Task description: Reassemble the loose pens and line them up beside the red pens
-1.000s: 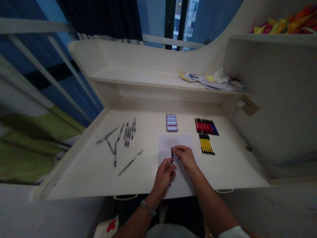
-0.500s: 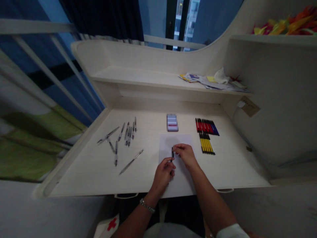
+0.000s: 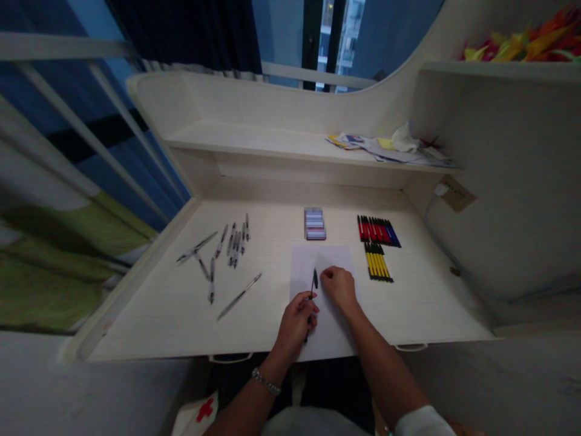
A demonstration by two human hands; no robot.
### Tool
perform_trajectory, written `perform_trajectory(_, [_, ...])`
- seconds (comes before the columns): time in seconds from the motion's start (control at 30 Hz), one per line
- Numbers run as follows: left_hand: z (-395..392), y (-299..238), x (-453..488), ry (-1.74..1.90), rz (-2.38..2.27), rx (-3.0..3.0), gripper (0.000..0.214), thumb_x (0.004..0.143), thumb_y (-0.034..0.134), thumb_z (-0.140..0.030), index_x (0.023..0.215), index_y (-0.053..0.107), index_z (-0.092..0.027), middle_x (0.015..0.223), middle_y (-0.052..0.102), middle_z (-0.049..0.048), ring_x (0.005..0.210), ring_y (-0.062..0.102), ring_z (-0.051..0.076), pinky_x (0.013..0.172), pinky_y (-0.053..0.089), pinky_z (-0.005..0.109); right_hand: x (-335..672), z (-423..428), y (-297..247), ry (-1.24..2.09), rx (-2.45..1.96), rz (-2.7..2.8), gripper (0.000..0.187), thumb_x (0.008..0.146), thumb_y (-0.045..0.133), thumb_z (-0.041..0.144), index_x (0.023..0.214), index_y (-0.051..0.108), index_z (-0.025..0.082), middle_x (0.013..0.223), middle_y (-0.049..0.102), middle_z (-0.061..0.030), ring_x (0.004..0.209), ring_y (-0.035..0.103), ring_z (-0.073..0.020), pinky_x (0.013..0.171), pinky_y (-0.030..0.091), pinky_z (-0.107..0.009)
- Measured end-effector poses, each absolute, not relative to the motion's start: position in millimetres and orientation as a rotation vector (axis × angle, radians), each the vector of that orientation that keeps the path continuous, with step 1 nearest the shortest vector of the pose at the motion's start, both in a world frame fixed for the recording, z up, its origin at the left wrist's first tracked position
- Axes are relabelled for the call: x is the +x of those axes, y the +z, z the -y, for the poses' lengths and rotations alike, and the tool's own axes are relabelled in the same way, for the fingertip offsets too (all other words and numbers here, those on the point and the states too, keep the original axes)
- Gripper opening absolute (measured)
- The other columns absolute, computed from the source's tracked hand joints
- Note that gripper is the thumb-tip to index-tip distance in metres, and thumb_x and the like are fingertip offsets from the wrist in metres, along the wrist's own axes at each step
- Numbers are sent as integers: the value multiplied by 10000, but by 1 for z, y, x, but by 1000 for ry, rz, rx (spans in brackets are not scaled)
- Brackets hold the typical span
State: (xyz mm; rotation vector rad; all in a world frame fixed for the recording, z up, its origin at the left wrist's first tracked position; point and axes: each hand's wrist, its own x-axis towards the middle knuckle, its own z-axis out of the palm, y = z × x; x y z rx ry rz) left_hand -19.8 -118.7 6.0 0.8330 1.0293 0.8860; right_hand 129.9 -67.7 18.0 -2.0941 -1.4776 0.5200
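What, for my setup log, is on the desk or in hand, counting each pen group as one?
White paper sheet: 1
Blurred striped box: 1
Clear pen group: 1
Red and blue pen group: 1
Yellow pen group: 1
Dark pen in left hand: 1
Total: 6

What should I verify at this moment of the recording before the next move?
Black pen held in the left hand: ok.
Right hand over the white sheet of paper, apart from the pen: ok, as far as this view shows.
Pen's tip open or capped: cannot tell, too small.
Red and blue pens and yellow pens in tidy side-by-side rows: ok.
Clear pens on the left lined up: not ok, they lie at mixed angles.
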Motion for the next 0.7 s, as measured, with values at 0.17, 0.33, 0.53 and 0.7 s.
perform_trajectory(0.17, [118,7,-18,892,-1032,787,360,703,633,-366,1003,604,-168,710,596,7,456,485,74,410,302,184,117,72,15,402,-2216,1647,210,838,509,249,864,711,197,876,721,-88,843,648,-207,757,413,-278])
perform_trajectory(0.33, [117,9,-16,912,-1032,764,378,696,642,-377,1008,604,-166,705,590,6,459,486,75,416,311,187,121,80,24,508,-2050,1496,259,868,480,318,900,704,192,896,714,-71,840,635,-191,771,424,-271])
perform_trajectory(0.53, [121,10,-9,896,-974,798,406,701,659,-375,1042,607,-162,727,601,16,463,488,76,414,299,193,121,95,25,1028,-1548,1324,265,784,573,414,757,693,179,728,691,-30,701,618,-174,669,456,-263])
perform_trajectory(0.7, [127,10,-7,854,-972,811,405,710,646,-354,1059,623,-150,748,616,32,466,499,77,429,320,204,142,81,27,894,-1628,1168,305,787,552,430,769,698,163,688,679,-37,625,596,-163,598,433,-262])
